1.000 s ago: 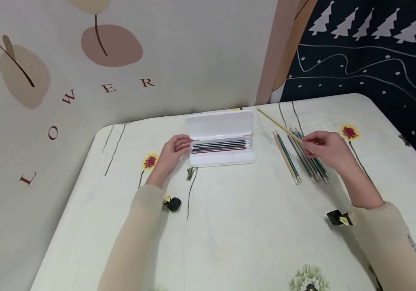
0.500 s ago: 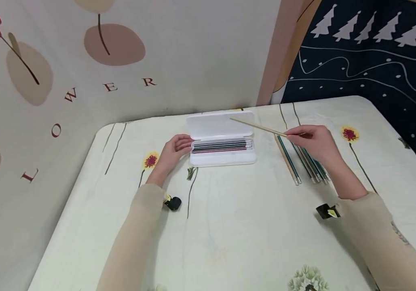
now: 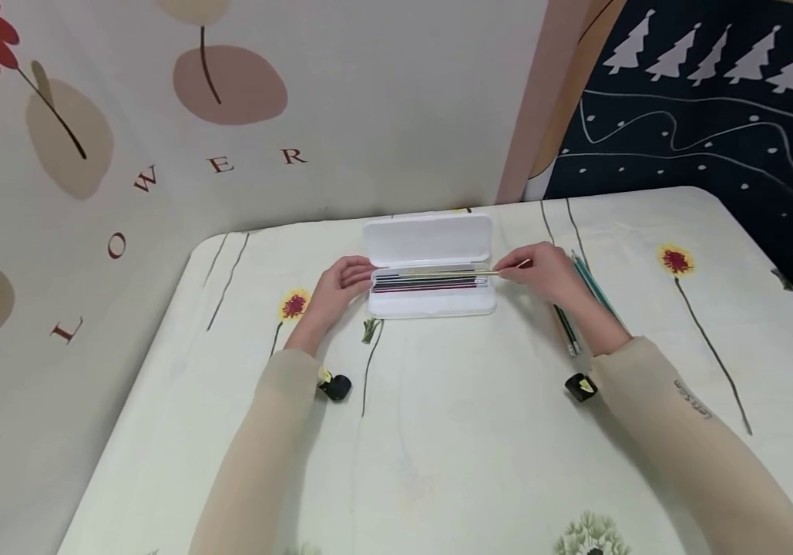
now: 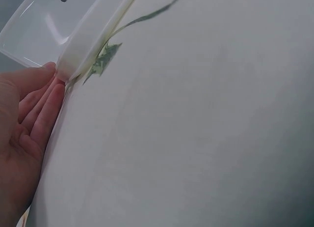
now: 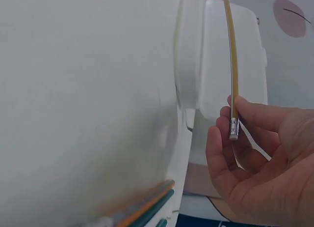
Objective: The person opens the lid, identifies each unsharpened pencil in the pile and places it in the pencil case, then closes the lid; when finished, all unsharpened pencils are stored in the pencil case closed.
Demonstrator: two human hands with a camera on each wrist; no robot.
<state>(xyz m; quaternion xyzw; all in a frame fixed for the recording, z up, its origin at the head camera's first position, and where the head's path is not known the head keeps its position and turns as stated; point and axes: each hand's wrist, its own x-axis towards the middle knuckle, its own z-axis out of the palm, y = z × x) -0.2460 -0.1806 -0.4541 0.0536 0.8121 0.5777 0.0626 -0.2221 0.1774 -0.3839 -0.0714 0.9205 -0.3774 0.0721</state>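
Observation:
A white pencil case (image 3: 432,306) lies on the table with its lid (image 3: 428,240) raised at the back. Several dark pencils and a red pencil (image 3: 424,290) lie side by side inside it. My left hand (image 3: 334,294) holds the case's left end, thumb at the rim and fingertips against the outer wall. Between thumb and fingers, my right hand (image 3: 547,271) pinches a yellow pencil (image 5: 232,60) near its eraser end. That pencil extends leftward over the case, level with the row; whether it touches the others is not clear.
Loose green pencils (image 3: 596,288) and other pencils (image 3: 566,333) lie to the right, partly hidden beneath my right forearm. A pale flowered cloth (image 3: 438,432) covers the table. A printed curtain (image 3: 382,116) hangs behind, with a dark tree-patterned cloth (image 3: 701,131) at the right.
My right hand has moved left from the loose pencils to the case, bringing the yellow pencil from a slant to nearly parallel with the row. The left hand has stayed at the case.

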